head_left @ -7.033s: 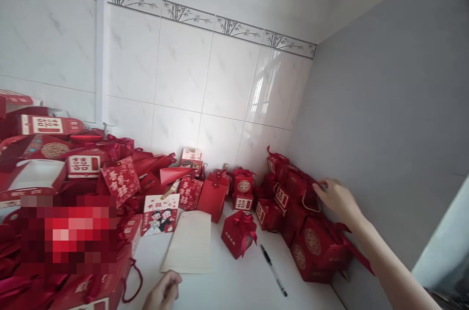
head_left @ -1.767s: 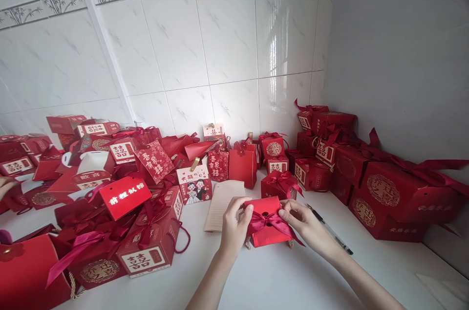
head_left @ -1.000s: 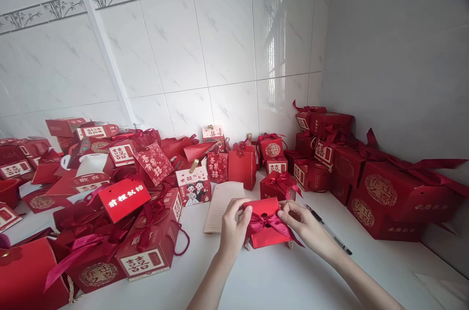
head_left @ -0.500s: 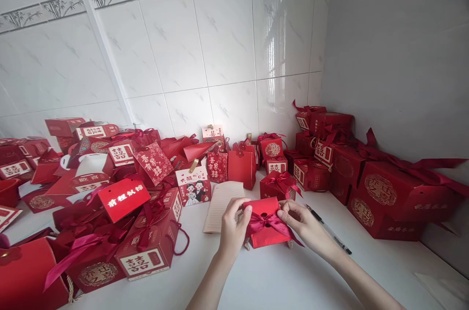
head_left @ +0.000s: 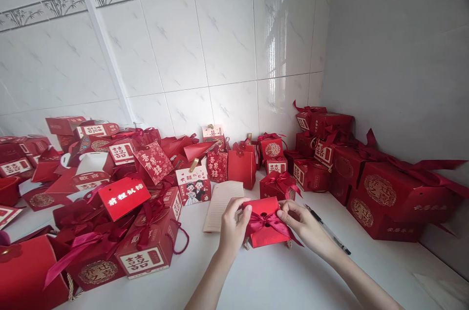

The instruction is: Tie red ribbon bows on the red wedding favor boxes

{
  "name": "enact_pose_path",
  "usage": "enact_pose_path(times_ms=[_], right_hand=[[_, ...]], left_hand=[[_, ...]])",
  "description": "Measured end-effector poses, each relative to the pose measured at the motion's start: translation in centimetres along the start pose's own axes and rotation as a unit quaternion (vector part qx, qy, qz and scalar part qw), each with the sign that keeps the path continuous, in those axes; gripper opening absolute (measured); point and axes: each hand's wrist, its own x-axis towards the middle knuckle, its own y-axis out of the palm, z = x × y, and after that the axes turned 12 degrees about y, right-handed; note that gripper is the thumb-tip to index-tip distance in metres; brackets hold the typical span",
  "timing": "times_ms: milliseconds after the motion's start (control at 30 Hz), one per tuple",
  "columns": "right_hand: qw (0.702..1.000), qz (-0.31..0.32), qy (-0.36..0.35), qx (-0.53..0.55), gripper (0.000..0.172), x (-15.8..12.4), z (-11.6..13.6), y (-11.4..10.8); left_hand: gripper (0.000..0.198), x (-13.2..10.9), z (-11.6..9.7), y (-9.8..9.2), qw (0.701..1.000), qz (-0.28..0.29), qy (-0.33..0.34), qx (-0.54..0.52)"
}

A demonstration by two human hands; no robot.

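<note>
A small red gift box (head_left: 266,234) stands on the white table (head_left: 278,280) in front of me, with a dark red ribbon bow (head_left: 267,221) across its front. My left hand (head_left: 233,224) grips the box's left side, thumb on its top edge. My right hand (head_left: 301,222) pinches the right loop of the ribbon. A sheet of lined paper (head_left: 223,198) lies just behind the box. A black pen (head_left: 331,235) lies to the right of my right hand.
Many red gift boxes and bags (head_left: 110,188) are heaped over the table's left half. Larger red boxes with ribbons (head_left: 381,192) line the grey wall on the right. White tiled wall (head_left: 205,55) stands behind.
Seven seconds ago my right hand reached to the boxes by the right wall; since then both hands stay on the small red box with almost no movement.
</note>
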Motion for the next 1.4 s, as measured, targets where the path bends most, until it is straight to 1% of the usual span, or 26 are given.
enact_pose_path(times_ms=[133,367,567,633,667,767,867,1067,1233,1333,1400], right_hand=[[1.000,-0.003,0.003,-0.001,0.045,0.1,0.2,0.1],[0.999,-0.018,-0.023,-0.017,0.045,-0.1,0.1,0.0],[0.999,0.019,0.004,0.043,0.046,0.2,-0.3,0.1],[0.999,0.000,-0.014,0.037,0.046,0.2,-0.2,0.2],[0.999,-0.023,-0.027,0.030,0.046,0.2,-0.2,0.2],[0.997,-0.060,-0.039,0.000,0.046,0.4,-0.2,0.4],[0.997,-0.067,-0.042,-0.016,0.046,0.4,-0.4,0.5],[0.998,-0.049,-0.035,0.002,0.045,0.4,-0.7,0.3],[0.999,-0.035,-0.027,0.024,0.046,0.7,-0.8,0.1],[0.999,-0.029,-0.026,0.026,0.047,0.6,-0.7,0.1],[0.999,-0.030,-0.028,0.024,0.047,0.4,-0.6,0.1]], left_hand=[[0.016,0.0,-0.1,0.0,1.000,0.001,-0.003,-0.002],[0.016,0.0,-0.2,0.0,1.000,0.002,-0.002,0.002],[0.019,0.1,0.1,0.0,1.000,0.002,0.005,0.000],[0.019,0.2,0.0,-0.1,1.000,0.003,0.009,-0.005],[0.019,0.2,-0.1,-0.3,1.000,0.008,0.011,-0.009],[0.025,0.2,-0.1,-0.7,0.998,0.050,0.042,-0.022],[0.031,0.1,-0.1,-0.9,0.994,0.079,0.069,-0.020],[0.031,0.0,-0.2,-0.8,0.994,0.102,0.030,-0.019],[0.034,0.1,0.0,-1.0,0.994,0.098,0.034,-0.039],[0.036,0.0,-0.4,-0.9,0.994,0.092,0.021,-0.054],[0.038,-0.1,-0.8,-0.7,0.993,0.097,0.001,-0.072]])
